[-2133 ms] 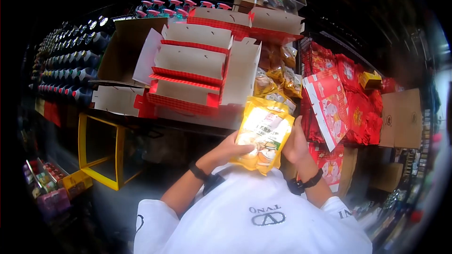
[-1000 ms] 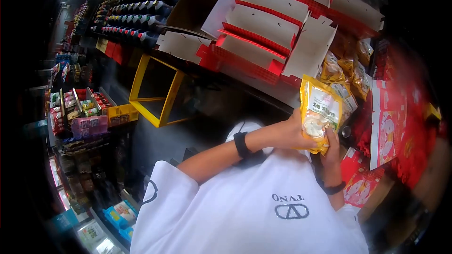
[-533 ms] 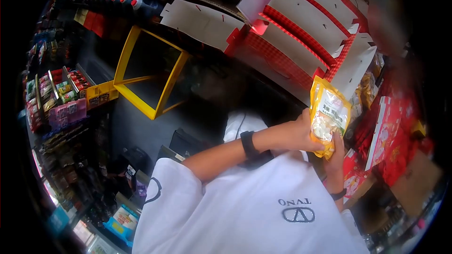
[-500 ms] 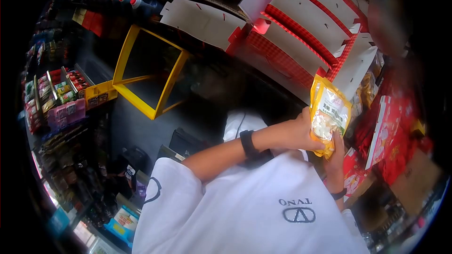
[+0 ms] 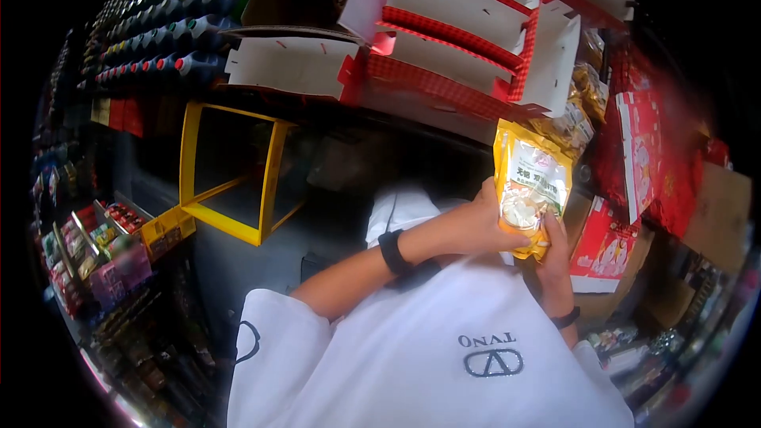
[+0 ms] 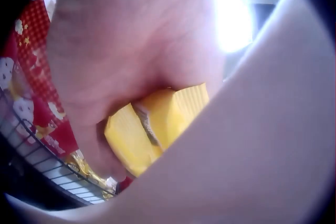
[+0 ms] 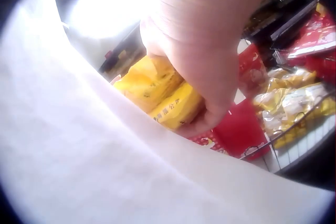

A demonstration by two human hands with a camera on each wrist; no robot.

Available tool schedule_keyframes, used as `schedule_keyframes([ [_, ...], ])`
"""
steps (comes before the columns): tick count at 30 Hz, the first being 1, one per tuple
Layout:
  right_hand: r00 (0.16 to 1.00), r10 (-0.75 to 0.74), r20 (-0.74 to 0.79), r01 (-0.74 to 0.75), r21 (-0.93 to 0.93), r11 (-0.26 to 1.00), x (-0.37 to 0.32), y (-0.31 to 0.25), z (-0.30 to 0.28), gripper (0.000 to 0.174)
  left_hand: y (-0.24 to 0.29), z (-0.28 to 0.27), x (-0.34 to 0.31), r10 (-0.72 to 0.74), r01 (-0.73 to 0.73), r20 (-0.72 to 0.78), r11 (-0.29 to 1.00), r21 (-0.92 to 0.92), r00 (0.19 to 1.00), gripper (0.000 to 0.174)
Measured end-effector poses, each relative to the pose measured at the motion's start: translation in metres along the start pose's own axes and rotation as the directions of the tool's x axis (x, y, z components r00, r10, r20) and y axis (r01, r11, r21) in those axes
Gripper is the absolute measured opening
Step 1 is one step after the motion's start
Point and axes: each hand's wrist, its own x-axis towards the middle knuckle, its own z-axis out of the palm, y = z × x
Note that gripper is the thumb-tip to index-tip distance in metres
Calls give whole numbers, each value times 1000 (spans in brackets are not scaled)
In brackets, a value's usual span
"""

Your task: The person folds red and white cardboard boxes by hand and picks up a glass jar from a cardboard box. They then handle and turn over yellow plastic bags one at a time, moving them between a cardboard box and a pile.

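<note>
A yellow printed bag (image 5: 533,190) with a white label stands upright between both hands in front of the white shirt. The left hand (image 5: 468,226) grips its lower left side, thumb across the front. At the lower right, the right hand (image 5: 555,257) pinches the bag with the thumb on its face; the fingers behind are hidden. In the left wrist view, the left hand (image 6: 126,45) curls round the crimped yellow bag (image 6: 170,113). The right wrist view shows the right hand (image 7: 202,50) holding the yellow bag (image 7: 157,90), partly covered by shirt cloth.
Open red-and-white boxes (image 5: 456,4) fill the counter ahead. Yellow bags (image 5: 575,123) lie right of them, beside red packages (image 5: 610,166). A yellow frame (image 5: 226,222) stands at the left, below rows of dark bottles (image 5: 198,32). Cardboard (image 5: 717,210) is at the far right.
Compared with the earliest frame, the left hand's thumb sits lower on the bag and the right hand has come round its lower right side. The view has swung left, then partly back right.
</note>
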Motion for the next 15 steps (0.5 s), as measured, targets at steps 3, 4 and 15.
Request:
schedule_keyframes([
  [3,999,-45,8,44,93,995,-9,16,-26,48,0,29,4,31,-31,-37,999,-22,999,94],
  [4,998,-55,5,54,116,992,-11,23,-35,47,-8,43,6,37,-39,-55,999,-37,998,91],
  [15,992,94,-79,-59,361,931,-64,113,-97,46,-52,119,-13,-94,90,93,995,46,991,81],
])
